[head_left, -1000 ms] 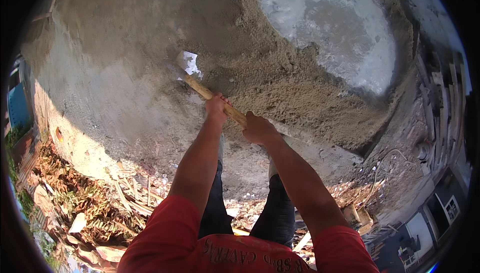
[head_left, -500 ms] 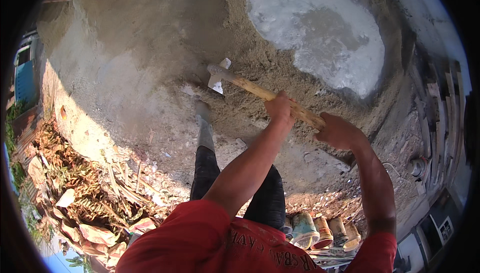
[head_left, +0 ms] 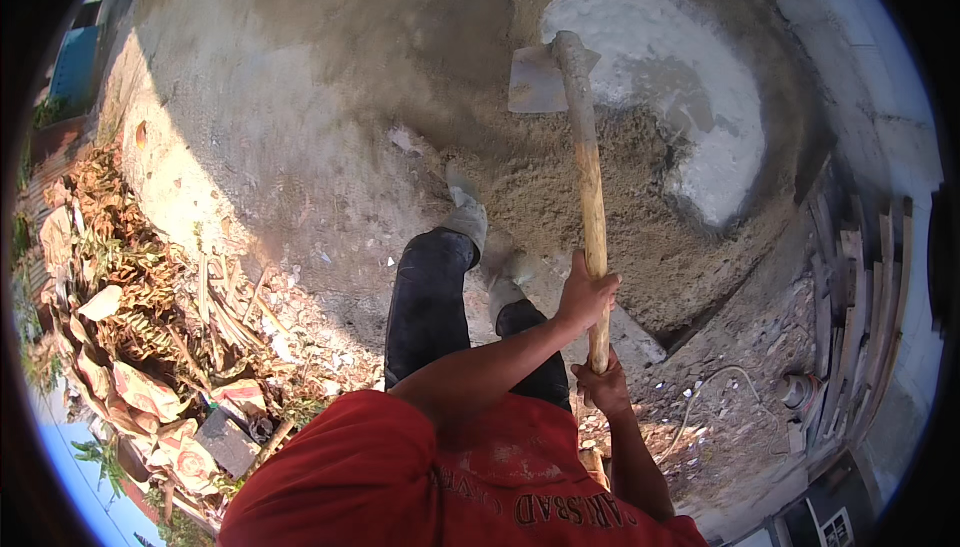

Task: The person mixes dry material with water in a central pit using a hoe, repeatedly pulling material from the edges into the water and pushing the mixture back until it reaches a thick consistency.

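Observation:
I hold a hoe by its long wooden handle [head_left: 588, 177], raised so that the metal blade [head_left: 535, 79] hangs over the sand heap [head_left: 580, 192]. My left hand [head_left: 583, 292] grips the handle higher up. My right hand [head_left: 603, 385] grips it near the lower end. The heap of brown sand has a pale grey cement and water patch [head_left: 660, 77] at its centre. My legs in dark trousers and grey boots [head_left: 465, 222] stand at the heap's near edge.
Bare concrete ground [head_left: 280, 97] spreads to the left of the heap. Dry leaves, rubble and torn sacks [head_left: 140, 327] lie along the left edge. Stacked wooden planks [head_left: 860, 287] stand at the right, with a thin hose [head_left: 700, 397] on the ground.
The hoe has swung from lying low and pointing left to raised nearly upright over the heap. Both hands have shifted right and stayed on the handle.

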A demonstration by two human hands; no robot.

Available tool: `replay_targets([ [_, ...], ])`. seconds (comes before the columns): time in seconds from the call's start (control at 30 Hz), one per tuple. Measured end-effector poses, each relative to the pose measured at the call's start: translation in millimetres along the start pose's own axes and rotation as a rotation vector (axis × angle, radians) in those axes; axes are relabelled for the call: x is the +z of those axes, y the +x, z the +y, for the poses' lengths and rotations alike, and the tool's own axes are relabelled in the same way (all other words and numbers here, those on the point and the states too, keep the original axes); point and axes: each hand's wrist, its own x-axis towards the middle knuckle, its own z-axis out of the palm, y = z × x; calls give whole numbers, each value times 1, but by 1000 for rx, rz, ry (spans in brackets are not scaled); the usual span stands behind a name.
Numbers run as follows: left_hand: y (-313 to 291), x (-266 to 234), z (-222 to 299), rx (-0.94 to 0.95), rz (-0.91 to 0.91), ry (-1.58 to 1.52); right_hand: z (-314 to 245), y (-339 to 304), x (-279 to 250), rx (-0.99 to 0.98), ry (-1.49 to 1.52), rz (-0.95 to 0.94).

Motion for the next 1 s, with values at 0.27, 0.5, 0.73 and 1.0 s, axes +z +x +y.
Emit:
replay_targets([
  [0.27,70,-50,83,31,192,-45,-84,72,68,-87,-181,-81],
  [0.5,181,-196,165,19,462,-90,-125,216,184,-554,-659,-39],
  [0.73,363,-325,206,-99,496,211,-193,364,285,28,151,-413],
  [1.0,350,-184,174,-158,318,7,-243,320,161,156,-103,-169],
])
